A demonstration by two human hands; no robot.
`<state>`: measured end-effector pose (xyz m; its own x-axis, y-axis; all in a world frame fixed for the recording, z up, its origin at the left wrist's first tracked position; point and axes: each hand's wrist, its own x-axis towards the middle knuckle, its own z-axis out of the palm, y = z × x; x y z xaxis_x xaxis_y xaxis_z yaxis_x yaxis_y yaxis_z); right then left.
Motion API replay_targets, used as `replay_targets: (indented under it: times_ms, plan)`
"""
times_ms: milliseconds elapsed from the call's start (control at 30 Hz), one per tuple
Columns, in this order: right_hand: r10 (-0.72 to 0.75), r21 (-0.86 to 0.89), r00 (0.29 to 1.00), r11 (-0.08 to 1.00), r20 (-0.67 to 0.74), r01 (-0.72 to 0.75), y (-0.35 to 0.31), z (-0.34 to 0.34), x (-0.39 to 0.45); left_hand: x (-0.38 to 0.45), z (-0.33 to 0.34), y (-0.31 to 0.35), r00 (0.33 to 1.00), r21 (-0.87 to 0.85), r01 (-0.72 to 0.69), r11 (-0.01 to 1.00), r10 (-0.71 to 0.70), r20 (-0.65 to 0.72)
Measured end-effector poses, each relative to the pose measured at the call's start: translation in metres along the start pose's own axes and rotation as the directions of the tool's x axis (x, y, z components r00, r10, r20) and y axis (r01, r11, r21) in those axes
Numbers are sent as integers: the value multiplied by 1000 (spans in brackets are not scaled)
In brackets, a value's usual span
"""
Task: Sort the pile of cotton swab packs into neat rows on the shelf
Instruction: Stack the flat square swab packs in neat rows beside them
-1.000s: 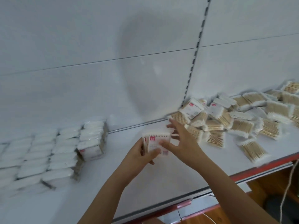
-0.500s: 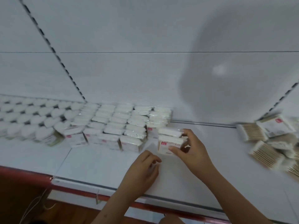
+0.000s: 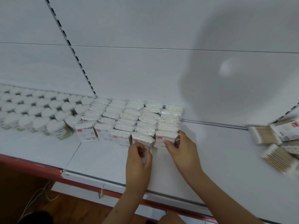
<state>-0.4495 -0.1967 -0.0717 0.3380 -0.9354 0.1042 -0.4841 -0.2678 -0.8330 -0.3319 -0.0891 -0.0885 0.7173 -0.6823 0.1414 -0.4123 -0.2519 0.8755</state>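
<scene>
Two hands (image 3: 161,151) grip front packs (image 3: 165,139); five rows (image 3: 129,118) stand.

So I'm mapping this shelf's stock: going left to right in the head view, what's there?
Round white tubs → neat rows of white cotton swab packs → right hand at the rows' end → loose pile of wooden-stick swab packs.

One head-worn view looks forward and down, close over the white shelf (image 3: 100,159).

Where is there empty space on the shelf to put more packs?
Bare shelf lies between the rows and the loose pile, and along the front edge. Left is crowded with rows and round tubs.
</scene>
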Motion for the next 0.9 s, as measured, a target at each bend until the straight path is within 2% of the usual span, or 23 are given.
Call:
replay_targets:
  times_ms: [133, 300, 467, 567, 633, 700, 767, 833, 900]
  plan:
    - [4, -82, 1000, 997, -11, -5, -1, 3, -1, 0, 3, -4, 999, 27, -50, 998, 50, 2]
    - [-76, -37, 983, 997, -170, 71, 5, 3, -14, 1, 2, -6, 998, 19, -63, 998, 63, 8]
    - [-50, -245, 994, 969, -94, 26, 0, 9, -9, 1, 2, -6, 995, 40, -95, 995, 94, 35]
    - [-15, -236, 998, 972, -60, 0, -1, 7, -7, 1, 0, -7, 992, 65, -113, 991, 109, 64]
    - [15, -215, 1000, 977, -5, -15, 1, 4, -7, 1, 1, -10, 978, 134, -187, 973, 172, 115]
    - [51, -219, 998, 975, 37, -42, 5, -5, -9, -1, 2, -13, 932, 221, -342, 913, 300, 204]
    - [63, -249, 998, 967, 24, -55, 7, -23, -13, -4, 6, -14, 839, 240, -518, 821, 434, 328]
    - [40, -288, 998, 956, -40, -50, 13, -50, -20, -8, 18, -9, 726, 204, -650, 732, 520, 450]
    - [39, -332, 991, 940, -126, -79, 22, -82, -29, -17, 38, 3, 637, 128, -712, 690, 558, 533]
